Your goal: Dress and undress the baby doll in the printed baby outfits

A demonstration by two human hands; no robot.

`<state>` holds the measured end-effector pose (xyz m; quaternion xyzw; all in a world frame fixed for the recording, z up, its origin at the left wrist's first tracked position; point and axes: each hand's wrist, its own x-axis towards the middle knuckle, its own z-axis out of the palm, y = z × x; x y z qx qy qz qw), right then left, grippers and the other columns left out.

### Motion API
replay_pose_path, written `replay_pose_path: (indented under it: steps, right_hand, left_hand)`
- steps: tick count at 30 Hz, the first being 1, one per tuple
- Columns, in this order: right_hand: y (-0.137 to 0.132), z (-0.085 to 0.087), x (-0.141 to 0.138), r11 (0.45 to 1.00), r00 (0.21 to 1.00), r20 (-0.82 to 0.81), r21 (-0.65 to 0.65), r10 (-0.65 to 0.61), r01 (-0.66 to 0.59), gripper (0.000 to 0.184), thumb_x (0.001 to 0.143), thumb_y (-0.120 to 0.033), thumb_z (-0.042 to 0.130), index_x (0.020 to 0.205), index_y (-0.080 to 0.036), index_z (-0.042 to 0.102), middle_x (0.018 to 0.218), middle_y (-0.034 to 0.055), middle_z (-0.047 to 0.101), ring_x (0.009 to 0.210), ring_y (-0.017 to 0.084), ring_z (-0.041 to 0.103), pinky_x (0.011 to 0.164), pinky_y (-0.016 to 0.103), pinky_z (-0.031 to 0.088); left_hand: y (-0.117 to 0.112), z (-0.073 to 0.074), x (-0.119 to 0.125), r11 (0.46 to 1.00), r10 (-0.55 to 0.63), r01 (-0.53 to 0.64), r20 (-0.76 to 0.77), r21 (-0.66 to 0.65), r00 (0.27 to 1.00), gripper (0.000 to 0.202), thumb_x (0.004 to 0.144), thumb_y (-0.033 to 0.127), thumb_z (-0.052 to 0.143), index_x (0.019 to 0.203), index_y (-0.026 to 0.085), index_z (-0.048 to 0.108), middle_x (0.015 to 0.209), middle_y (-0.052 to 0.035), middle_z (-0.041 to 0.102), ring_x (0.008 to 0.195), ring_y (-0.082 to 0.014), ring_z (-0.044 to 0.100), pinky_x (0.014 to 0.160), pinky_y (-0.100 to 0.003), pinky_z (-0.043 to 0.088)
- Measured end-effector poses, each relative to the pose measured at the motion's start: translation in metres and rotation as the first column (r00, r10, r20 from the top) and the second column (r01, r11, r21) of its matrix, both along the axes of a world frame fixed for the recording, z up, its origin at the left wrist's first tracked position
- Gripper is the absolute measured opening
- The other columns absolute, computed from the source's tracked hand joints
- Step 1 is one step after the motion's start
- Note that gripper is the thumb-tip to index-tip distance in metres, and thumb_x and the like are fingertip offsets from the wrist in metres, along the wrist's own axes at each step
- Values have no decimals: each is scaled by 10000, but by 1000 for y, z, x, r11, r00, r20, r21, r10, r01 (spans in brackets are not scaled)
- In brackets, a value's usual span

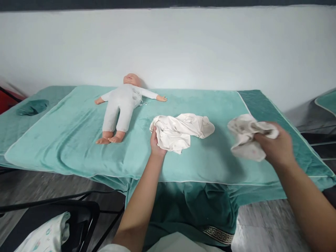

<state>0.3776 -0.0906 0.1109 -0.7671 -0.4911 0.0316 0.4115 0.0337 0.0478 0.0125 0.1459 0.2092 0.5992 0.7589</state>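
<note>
My left hand [157, 145] is closed on the near left edge of a cream-white piece of baby clothing [181, 129], thumb on top and the other fingers hidden under the cloth. The garment lies loosely spread and wrinkled on the green cover. My right hand [280, 145] grips a second, bunched-up whitish cloth [244, 134] with faint marks on it, raised above the right part of the bed and slightly blurred. To the left of both, a baby doll [123, 101] in a pale bodysuit lies on its back, arms spread, touched by neither hand.
The bed [78, 154] with its green velvet cover stands against a white wall [168, 45]; a face hole [33, 107] is at its left end. A black chair [86, 217] at lower left bears a patterned cloth [47, 234]. Another green-covered surface [328, 101] shows at far right.
</note>
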Motion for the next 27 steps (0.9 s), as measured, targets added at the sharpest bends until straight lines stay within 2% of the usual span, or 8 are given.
replay_pose_path:
  steps: [2, 4, 11, 13, 16, 20, 24, 27]
  right_hand:
    - [-13, 16, 18, 997, 996, 58, 10, -75, 74, 230, 783, -338, 642, 1011, -319, 660, 1114, 98, 713, 1028, 367, 687, 917, 542, 539]
    - [-19, 16, 36, 998, 983, 176, 21, -60, 57, 195, 832, -352, 606, 1021, -350, 655, 1192, 94, 685, 1130, 378, 654, 993, 562, 504]
    - [-4, -70, 81, 949, 897, 353, -262, 265, -177, 312, 813, -367, 558, 1098, -304, 668, 1155, 173, 650, 1037, 435, 613, 829, 588, 504]
    - [-4, -80, 89, 921, 852, 417, -349, 316, -171, 365, 837, -383, 555, 1180, -307, 653, 1239, 181, 628, 1022, 441, 606, 795, 581, 490]
    - [-5, -68, 89, 916, 788, 518, -379, 331, -135, 501, 826, -436, 584, 1304, -284, 586, 1314, 216, 600, 1085, 480, 588, 836, 610, 470]
    - [6, -23, 32, 907, 812, 433, -330, 392, -262, 653, 839, -530, 581, 1416, -239, 491, 1466, 213, 508, 1337, 480, 471, 1041, 645, 421]
    - [41, 17, -66, 770, 765, 131, -231, 630, -595, 624, 931, -498, 557, 1492, -258, 427, 1544, 126, 455, 1414, 315, 463, 1152, 501, 427]
    - [74, 35, -125, 608, 597, 122, -96, 793, -788, 581, 906, -415, 599, 1454, -251, 494, 1551, 100, 467, 1468, 291, 395, 1208, 480, 350]
  left_hand:
    - [0, 0, 0, 1000, -1, 1, -6, 1, 1000, 420, 996, 494, 478, 1176, 214, 734, 1303, -60, 730, 1394, -257, 562, 1209, -415, 421]
    - [0, 0, 0, 1000, -3, 3, -21, 4, 1000, 423, 991, 499, 482, 1175, 216, 735, 1300, -63, 732, 1386, -263, 570, 1193, -416, 439]
    - [2, 2, 0, 1000, -5, 5, -24, 2, 1000, 368, 998, 449, 494, 1122, 208, 743, 1189, -54, 775, 1318, -246, 627, 1170, -383, 464]
    - [10, 7, -7, 999, -31, 31, -29, -21, 999, 377, 997, 455, 505, 1102, 179, 740, 1103, -68, 793, 1266, -244, 661, 1158, -379, 476]
    - [26, 19, -23, 998, -53, 49, -83, -43, 995, 363, 977, 450, 552, 1031, 142, 738, 978, -87, 800, 1171, -253, 710, 1117, -383, 512]
    - [30, 50, -37, 996, -71, 83, -260, 35, 963, 158, 856, 262, 705, 929, 128, 744, 852, -82, 790, 1035, -284, 755, 1024, -384, 568]
    - [2, 100, -35, 930, -180, 316, -519, 186, 836, 330, 721, 199, 837, 1022, 89, 760, 840, -86, 775, 801, -276, 758, 788, -341, 596]
    - [-22, 144, -37, 844, -251, 483, -626, 232, 738, 341, 691, 129, 852, 1019, 95, 762, 825, -66, 751, 736, -239, 723, 704, -294, 550]
